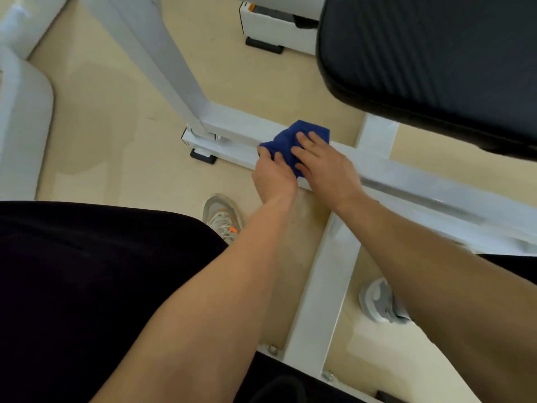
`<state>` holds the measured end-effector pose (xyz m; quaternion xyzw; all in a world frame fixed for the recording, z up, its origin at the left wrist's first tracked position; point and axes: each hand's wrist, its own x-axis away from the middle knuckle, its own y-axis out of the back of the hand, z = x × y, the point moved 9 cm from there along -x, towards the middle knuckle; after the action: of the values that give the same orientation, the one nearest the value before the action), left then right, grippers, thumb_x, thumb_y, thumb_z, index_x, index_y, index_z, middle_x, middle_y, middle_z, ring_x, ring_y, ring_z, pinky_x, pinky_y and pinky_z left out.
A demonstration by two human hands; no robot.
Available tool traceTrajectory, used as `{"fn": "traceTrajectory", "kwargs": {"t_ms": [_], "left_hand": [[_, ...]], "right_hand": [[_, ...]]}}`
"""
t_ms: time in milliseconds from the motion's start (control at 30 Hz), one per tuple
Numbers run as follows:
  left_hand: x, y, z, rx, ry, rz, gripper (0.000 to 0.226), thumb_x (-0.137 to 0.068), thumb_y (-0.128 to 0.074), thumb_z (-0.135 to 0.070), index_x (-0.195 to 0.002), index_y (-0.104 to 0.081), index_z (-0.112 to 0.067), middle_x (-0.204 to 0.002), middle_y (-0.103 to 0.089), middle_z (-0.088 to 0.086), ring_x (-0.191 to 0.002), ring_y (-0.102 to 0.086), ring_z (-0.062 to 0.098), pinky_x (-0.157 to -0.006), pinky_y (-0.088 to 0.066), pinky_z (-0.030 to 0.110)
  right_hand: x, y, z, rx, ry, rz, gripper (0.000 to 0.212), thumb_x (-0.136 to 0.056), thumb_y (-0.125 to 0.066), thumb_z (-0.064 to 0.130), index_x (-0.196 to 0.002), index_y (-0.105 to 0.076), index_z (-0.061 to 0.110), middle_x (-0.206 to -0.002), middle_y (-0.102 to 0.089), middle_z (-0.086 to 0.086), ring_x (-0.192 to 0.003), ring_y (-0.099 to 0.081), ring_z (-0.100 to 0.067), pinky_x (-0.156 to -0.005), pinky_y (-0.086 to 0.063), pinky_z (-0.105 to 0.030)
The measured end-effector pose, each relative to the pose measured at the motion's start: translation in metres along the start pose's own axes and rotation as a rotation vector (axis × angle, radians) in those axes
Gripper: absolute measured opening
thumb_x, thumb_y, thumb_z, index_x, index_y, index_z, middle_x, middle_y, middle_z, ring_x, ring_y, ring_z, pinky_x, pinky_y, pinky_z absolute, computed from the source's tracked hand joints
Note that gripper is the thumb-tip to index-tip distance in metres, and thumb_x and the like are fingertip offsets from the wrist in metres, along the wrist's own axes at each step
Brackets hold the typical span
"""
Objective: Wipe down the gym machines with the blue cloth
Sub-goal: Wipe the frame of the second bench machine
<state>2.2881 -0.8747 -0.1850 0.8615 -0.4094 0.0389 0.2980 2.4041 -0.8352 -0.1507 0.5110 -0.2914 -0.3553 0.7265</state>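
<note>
The cloth (pixel 295 139), dark blue and bunched, lies on top of the white bar (pixel 412 184) of a gym machine, just above the middle of the view; the bar runs from 10 o'clock down toward 4 o'clock. The left hand (pixel 273 180) comes at the cloth from 7 o'clock; its thumb and curled fingers grip the cloth's near edge at the front face of the bar. The right hand (pixel 327 167) comes from 5 o'clock and lies on the cloth with fingers nearly straight, flat upon it, grasping nothing; the two hands touch or nearly touch over the cloth.

At 11 o'clock of the cloth a white post (pixel 162 53) slants up from the bar's end; a black foot (pixel 203 157) sits under that end. A black pad (pixel 436 53) fills the view at 1 o'clock, above the bar. A white crossbar (pixel 319 286) runs from the bar toward 6 o'clock, between the forearms; bolts show at its near end. One shoe (pixel 222 213) stands on the beige floor (pixel 110 141) at 8 o'clock of the left hand; the other shoe (pixel 377 301) shows at 5 o'clock, partly behind the right forearm.
</note>
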Motion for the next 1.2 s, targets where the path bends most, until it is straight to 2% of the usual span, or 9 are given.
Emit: {"fn": "traceTrajectory", "kwargs": {"t_ms": [267,367,467,633,767,867,1033,1133,1200], "left_hand": [[0.061,-0.053,-0.014,-0.169,-0.031,0.103,0.029,-0.104,-0.039,-0.022,-0.125,-0.048,-0.004,-0.103,-0.063,0.008,-0.087,-0.055,0.022,-0.072,-0.033,0.024],[0.087,-0.078,-0.016,-0.237,-0.072,0.138,0.043,-0.105,-0.035,-0.025,-0.142,-0.035,-0.004,-0.115,-0.066,0.014,-0.103,-0.062,0.031,-0.074,-0.038,0.028],[0.116,-0.102,-0.019,-0.297,-0.112,0.194,0.051,-0.105,-0.035,-0.027,-0.149,-0.025,-0.004,-0.121,-0.063,0.015,-0.106,-0.061,0.032,-0.074,-0.040,0.031],[0.144,-0.123,-0.025,-0.333,-0.210,0.212,0.049,-0.102,-0.041,-0.029,-0.143,-0.033,-0.003,-0.128,-0.060,0.014,-0.113,-0.058,0.035,-0.089,-0.051,0.042],[0.136,-0.116,-0.026,-0.415,-0.291,0.212,0.042,-0.104,-0.039,-0.030,-0.138,-0.040,-0.004,-0.116,-0.065,0.014,-0.104,-0.060,0.032,-0.071,-0.039,0.033],[0.120,-0.102,-0.023,-0.369,-0.304,0.179,0.026,-0.102,-0.042,-0.027,-0.116,-0.054,-0.009,-0.098,-0.068,0.009,-0.088,-0.061,0.030,-0.066,-0.036,0.032],[0.081,-0.059,-0.019,-0.275,-0.201,0.021,0.013,-0.096,-0.053,-0.021,-0.097,-0.060,-0.010,-0.085,-0.065,0.000,-0.074,-0.058,0.021,-0.064,-0.040,0.027],[0.070,-0.041,-0.022,-0.305,-0.190,-0.037,0.025,-0.095,-0.053,-0.018,-0.117,-0.060,-0.009,-0.099,-0.066,0.000,-0.084,-0.060,0.018,-0.072,-0.043,0.023],[0.077,-0.045,-0.024,-0.326,-0.274,0.005,0.039,-0.098,-0.051,-0.018,-0.137,-0.050,-0.013,-0.116,-0.064,0.004,-0.096,-0.061,0.019,-0.079,-0.044,0.026]], "right_hand": [[0.060,0.019,-0.064,-0.019,-0.127,-0.058,0.040,-0.100,-0.055,0.016,-0.139,-0.055,0.014,-0.156,-0.038,-0.004,-0.147,-0.031,-0.020,-0.115,-0.032,-0.035],[0.082,0.027,-0.084,-0.021,-0.147,-0.132,0.034,-0.092,-0.065,0.007,-0.126,-0.065,0.007,-0.146,-0.051,-0.012,-0.138,-0.046,-0.029,-0.105,-0.046,-0.043],[0.105,0.032,-0.109,-0.021,-0.187,-0.165,0.032,-0.088,-0.068,0.005,-0.120,-0.068,0.008,-0.144,-0.054,-0.010,-0.134,-0.050,-0.029,-0.096,-0.053,-0.046],[0.139,0.039,-0.137,-0.017,-0.236,-0.210,0.032,-0.092,-0.067,0.017,-0.123,-0.067,0.012,-0.145,-0.053,-0.008,-0.135,-0.049,-0.027,-0.098,-0.052,-0.048],[0.133,0.041,-0.131,-0.058,-0.258,-0.217,0.031,-0.093,-0.067,0.031,-0.114,-0.071,0.010,-0.143,-0.055,-0.009,-0.136,-0.049,-0.027,-0.097,-0.051,-0.045],[0.105,0.038,-0.123,-0.058,-0.303,-0.096,0.033,-0.093,-0.063,0.039,-0.112,-0.068,0.013,-0.150,-0.048,-0.001,-0.142,-0.040,-0.020,-0.101,-0.046,-0.041],[0.055,0.037,-0.079,-0.045,-0.173,-0.059,0.029,-0.090,-0.064,0.031,-0.114,-0.063,0.013,-0.133,-0.059,0.000,-0.125,-0.052,-0.018,-0.094,-0.044,-0.033],[0.043,0.026,-0.066,-0.029,-0.133,-0.070,0.030,-0.090,-0.064,0.023,-0.117,-0.060,0.011,-0.134,-0.057,-0.002,-0.127,-0.050,-0.020,-0.098,-0.048,-0.037],[0.047,0.020,-0.069,-0.011,-0.120,-0.090,0.036,-0.091,-0.064,0.018,-0.125,-0.058,0.010,-0.144,-0.052,-0.005,-0.137,-0.044,-0.023,-0.103,-0.048,-0.039]]}}
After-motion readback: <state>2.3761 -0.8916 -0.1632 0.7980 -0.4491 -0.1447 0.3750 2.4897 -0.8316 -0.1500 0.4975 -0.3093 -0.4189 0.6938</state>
